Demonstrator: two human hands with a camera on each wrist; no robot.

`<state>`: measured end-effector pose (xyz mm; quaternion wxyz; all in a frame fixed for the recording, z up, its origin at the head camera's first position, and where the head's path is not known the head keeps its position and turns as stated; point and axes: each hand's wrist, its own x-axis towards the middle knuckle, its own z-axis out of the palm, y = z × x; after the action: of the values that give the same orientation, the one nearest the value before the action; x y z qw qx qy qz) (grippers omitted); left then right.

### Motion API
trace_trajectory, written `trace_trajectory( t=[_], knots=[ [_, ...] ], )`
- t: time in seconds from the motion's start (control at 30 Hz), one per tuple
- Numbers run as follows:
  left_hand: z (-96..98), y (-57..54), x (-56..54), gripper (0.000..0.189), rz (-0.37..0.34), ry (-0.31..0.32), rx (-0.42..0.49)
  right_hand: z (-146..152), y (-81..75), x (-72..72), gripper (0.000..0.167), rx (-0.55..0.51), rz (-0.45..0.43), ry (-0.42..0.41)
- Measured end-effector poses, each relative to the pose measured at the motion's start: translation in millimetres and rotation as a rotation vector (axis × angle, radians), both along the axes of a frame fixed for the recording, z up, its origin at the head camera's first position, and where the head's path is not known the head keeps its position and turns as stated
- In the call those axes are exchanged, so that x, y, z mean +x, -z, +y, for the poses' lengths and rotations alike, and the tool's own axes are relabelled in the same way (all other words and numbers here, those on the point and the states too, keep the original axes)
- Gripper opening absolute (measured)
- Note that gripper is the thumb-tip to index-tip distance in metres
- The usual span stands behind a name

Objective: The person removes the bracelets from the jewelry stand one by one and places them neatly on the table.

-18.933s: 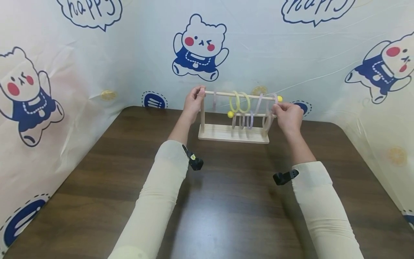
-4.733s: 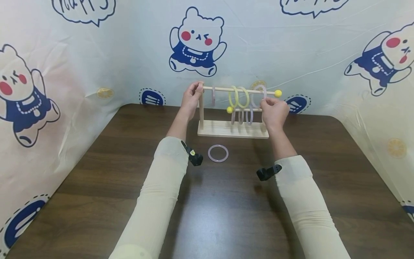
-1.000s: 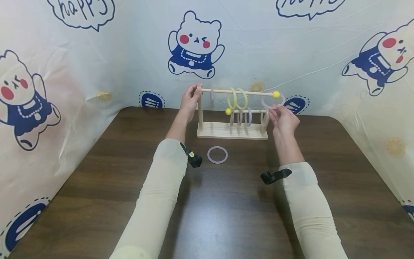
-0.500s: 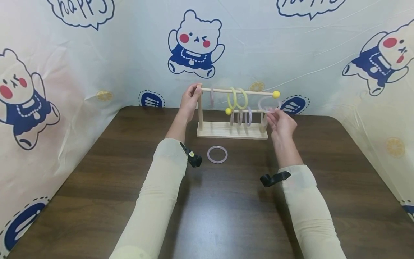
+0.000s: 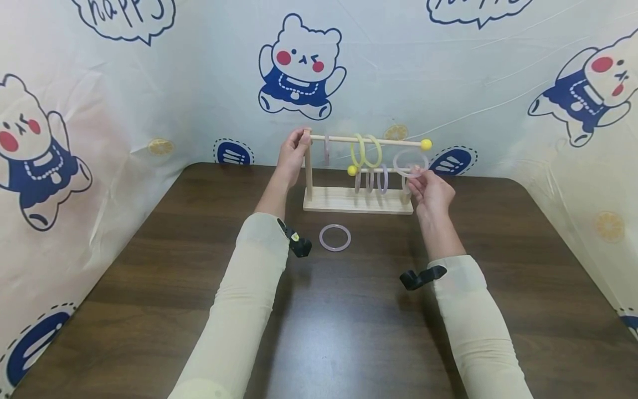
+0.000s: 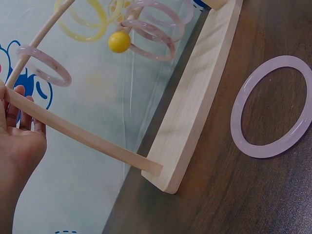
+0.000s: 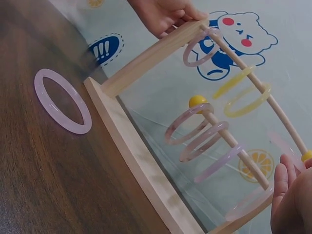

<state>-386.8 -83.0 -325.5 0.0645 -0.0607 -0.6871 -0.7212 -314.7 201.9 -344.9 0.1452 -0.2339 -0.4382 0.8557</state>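
A wooden bangle stand [image 5: 349,200] has an upper rod and a lower rod, each tipped with a yellow ball. My left hand [image 5: 293,154] grips the top of its left post. Between the thumb and fingers of my right hand [image 5: 432,191] is a pale lilac bangle [image 5: 395,162], pinched at its lower edge, just below the upper rod's tip. On the upper rod hang a pinkish bangle [image 6: 58,73] and two yellow bangles [image 5: 380,154]. Several more, including a purple bangle [image 5: 382,182], hang on the lower rod. Another lilac bangle [image 5: 321,237] lies flat on the table.
The stand is near the back edge of a dark wooden table [image 5: 319,310]. Behind it rises a pale cloth [image 5: 209,83] printed with cartoon bears. A yellow ball [image 5: 426,144] ends the upper rod close to my right hand.
Since the oldest frame, two lilac bangles have left the upper rod; one lies on the table, my right hand holds the other. Lately that hand moved slightly left. The left hand stays put.
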Motion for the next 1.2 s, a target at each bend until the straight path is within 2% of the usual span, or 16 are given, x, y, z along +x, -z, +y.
trace_trajectory(
  t=[0.33, 0.5, 0.67, 0.93, 1.2],
  knots=[
    [0.2, -1.0, 0.6, 0.041, 0.002, 0.004, -0.001, -0.1, 0.3, 2.3, 0.026, 0.03, 0.01, -0.035],
    [0.4, -1.3, 1.3, 0.041, 0.002, 0.002, -0.003, -0.6, -0.1, 3.2, 0.019, 0.049, 0.005, -0.037],
    [0.2, -1.1, 1.2, 0.041, 0.002, 0.003, 0.002, -0.8, 0.5, 2.6, 0.008, 0.012, 0.028, -0.041],
    [0.0, -0.3, 1.6, 0.042, 0.008, 0.002, -0.003, -1.2, 2.5, 2.7, 0.017, 0.046, 0.022, -0.066],
    [0.6, 0.1, 1.7, 0.04, 0.014, 0.011, 0.011, -1.6, 4.0, 3.3, 0.012, 0.057, 0.003, -0.087]
  ],
)
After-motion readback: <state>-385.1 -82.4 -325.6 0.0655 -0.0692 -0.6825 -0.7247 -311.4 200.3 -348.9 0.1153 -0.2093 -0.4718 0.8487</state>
